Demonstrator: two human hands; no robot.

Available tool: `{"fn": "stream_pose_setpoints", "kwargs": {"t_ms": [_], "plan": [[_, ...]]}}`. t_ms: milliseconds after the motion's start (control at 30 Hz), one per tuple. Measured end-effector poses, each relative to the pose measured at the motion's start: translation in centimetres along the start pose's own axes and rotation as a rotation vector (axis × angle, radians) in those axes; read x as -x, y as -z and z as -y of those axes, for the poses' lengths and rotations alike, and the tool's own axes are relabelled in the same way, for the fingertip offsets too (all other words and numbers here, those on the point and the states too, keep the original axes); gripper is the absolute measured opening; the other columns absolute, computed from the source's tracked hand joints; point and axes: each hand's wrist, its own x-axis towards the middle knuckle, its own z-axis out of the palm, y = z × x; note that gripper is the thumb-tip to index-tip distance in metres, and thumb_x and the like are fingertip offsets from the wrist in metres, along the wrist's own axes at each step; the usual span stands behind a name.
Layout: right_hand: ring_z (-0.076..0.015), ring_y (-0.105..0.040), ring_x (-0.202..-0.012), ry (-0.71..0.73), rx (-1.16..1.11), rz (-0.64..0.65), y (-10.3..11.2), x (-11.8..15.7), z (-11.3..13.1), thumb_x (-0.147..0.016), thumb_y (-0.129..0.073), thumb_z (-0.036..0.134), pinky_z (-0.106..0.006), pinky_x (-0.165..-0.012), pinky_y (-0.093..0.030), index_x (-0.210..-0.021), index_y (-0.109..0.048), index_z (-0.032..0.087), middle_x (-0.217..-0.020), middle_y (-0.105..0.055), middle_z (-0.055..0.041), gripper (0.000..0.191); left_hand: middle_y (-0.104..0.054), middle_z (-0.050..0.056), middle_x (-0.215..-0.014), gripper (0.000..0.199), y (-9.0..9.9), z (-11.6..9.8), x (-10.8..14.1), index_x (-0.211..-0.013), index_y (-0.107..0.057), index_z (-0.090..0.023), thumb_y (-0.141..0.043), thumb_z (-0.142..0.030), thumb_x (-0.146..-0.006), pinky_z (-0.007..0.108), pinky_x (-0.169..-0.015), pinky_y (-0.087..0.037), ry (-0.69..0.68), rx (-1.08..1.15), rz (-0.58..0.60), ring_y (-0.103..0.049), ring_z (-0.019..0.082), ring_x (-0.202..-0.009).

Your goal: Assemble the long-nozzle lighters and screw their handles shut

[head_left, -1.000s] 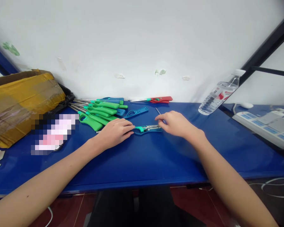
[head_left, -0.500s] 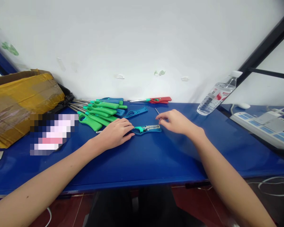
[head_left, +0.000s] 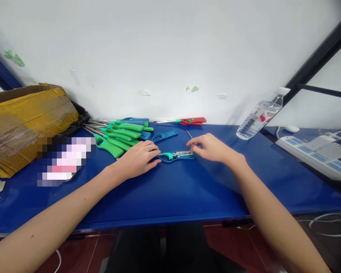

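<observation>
An opened blue gas lighter (head_left: 184, 156) lies on the table, its turquoise trigger and inner parts exposed in the half shell. My left hand (head_left: 142, 157) is closed around the lighter's left end, thumb below and fingers above; its metal tube is mostly hidden by the hand. At the other end, my right hand (head_left: 204, 147) pinches a thin metal rod-like tool (head_left: 189, 134), which sticks up past the fingers; its lower end is close to the inner parts. Just behind lies the loose blue half shell (head_left: 166, 135).
Several green lighters (head_left: 122, 134) are heaped at left, with blue ones behind. Red lighters (head_left: 191, 121) lie by the wall. A taped cardboard box (head_left: 31, 129) and a blurred-out item (head_left: 66, 163) are at left. A tilted water bottle (head_left: 258, 115) and power strip (head_left: 315, 151) are at right.
The view has shifted very slightly. Both hands keep the same places at the lighter, the right fingers moving only a little.
</observation>
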Motion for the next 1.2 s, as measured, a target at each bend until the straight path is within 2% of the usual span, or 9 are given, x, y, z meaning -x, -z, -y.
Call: {"fn": "stream_pose_setpoints", "kwargs": {"t_ms": [233,400,533,667,733,833,1000,1100,1200], "plan": [[-0.0144,-0.062,-0.058,0.039,-0.024,0.033,0.3,0.2,0.7,-0.078,-0.052,0.014,-0.028,-0.063,-0.045,-0.091,-0.079,0.019,-0.077,-0.077,-0.0014,0.031,-0.068,0.012,-0.114,0.03,-0.1,0.1,0.0,-0.108,-0.073,-0.016,-0.05,-0.033,-0.1,0.043,-0.096,-0.05,-0.009,-0.01,0.01,-0.059,0.028,-0.11],[-0.0146,-0.06,-0.055,0.042,-0.008,0.035,0.1,0.1,0.7,-0.079,-0.052,0.014,-0.029,-0.062,-0.045,-0.09,-0.08,0.019,-0.074,-0.076,-0.0015,0.03,-0.068,0.012,-0.113,0.029,-0.2,-0.2,0.0,-0.109,-0.072,-0.014,-0.052,-0.032,-0.099,0.042,-0.095,-0.05,0.006,0.01,0.033,-0.059,0.027,-0.109],[-0.0214,-0.069,-0.08,0.092,0.02,-0.069,-0.3,0.0,0.3,-0.082,-0.053,0.016,-0.033,-0.077,-0.051,-0.097,-0.078,0.018,-0.094,-0.077,-0.0071,0.03,-0.067,0.013,-0.113,0.028,-0.1,-0.3,-0.1,-0.11,-0.071,-0.013,-0.054,-0.032,-0.098,0.042,-0.095,-0.05,0.002,0.008,0.032,-0.059,0.027,-0.109],[-0.0259,-0.068,-0.098,0.128,-0.03,-0.237,-1.5,-0.5,-0.5,-0.088,-0.053,0.022,-0.042,-0.088,-0.052,-0.106,-0.075,0.017,-0.104,-0.075,-0.0104,0.029,-0.067,0.012,-0.112,0.027,0.1,-0.2,-0.1,-0.111,-0.069,-0.014,-0.054,-0.032,-0.098,0.042,-0.095,-0.049,0.004,0.023,0.02,-0.059,0.026,-0.109],[-0.0263,-0.067,-0.101,0.135,-0.096,-0.257,-2.4,-1.3,-0.8,-0.089,-0.054,0.024,-0.044,-0.089,-0.053,-0.112,-0.073,0.019,-0.11,-0.075,-0.0101,0.03,-0.067,0.012,-0.113,0.026,0.1,-0.1,-0.1,-0.112,-0.069,-0.014,-0.055,-0.031,-0.097,0.043,-0.096,-0.049,0.002,0.03,0.009,-0.059,0.027,-0.11],[-0.0278,-0.064,-0.114,0.191,-0.108,-0.239,-3.8,-3.6,-1.0,-0.09,-0.053,0.023,-0.049,-0.101,-0.048,-0.12,-0.068,0.018,-0.123,-0.07,-0.0116,0.034,-0.065,0.016,-0.119,0.028,-0.3,0.4,0.0,-0.112,-0.069,-0.012,-0.06,-0.032,-0.095,0.046,-0.101,-0.047,0.003,0.011,-0.026,-0.055,0.03,-0.118],[-0.0269,-0.055,-0.128,0.239,0.036,-0.16,-5.3,-8.8,-0.5,-0.096,-0.043,0.02,-0.045,-0.108,-0.043,-0.134,-0.058,0.012,-0.138,-0.06,-0.0155,0.042,-0.062,0.017,-0.125,0.026,-1.1,1.4,0.1,-0.106,-0.072,-0.012,-0.063,-0.032,-0.093,0.049,-0.105,-0.044,0.019,-0.002,-0.053,-0.05,0.033,-0.125],[-0.0288,-0.057,-0.127,0.245,0.112,-0.094,-5.8,-11.0,-0.3,-0.096,-0.044,0.018,-0.046,-0.108,-0.043,-0.14,-0.052,0.01,-0.139,-0.059,-0.0181,0.045,-0.064,0.014,-0.121,0.02,-1.4,1.6,0.1,-0.1,-0.074,-0.015,-0.061,-0.029,-0.094,0.05,-0.105,-0.044,0.017,0.011,-0.042,-0.051,0.032,-0.125],[-0.0305,-0.06,-0.122,0.24,0.172,-0.051,-6.0,-11.8,-0.4,-0.094,-0.05,0.016,-0.046,-0.105,-0.044,-0.139,-0.053,0.007,-0.133,-0.063,-0.0206,0.047,-0.065,0.013,-0.119,0.021,-1.7,1.6,0.1,-0.098,-0.074,-0.015,-0.059,-0.029,-0.096,0.05,-0.105,-0.044,0.014,0.006,-0.048,-0.049,0.033,-0.126]]}}
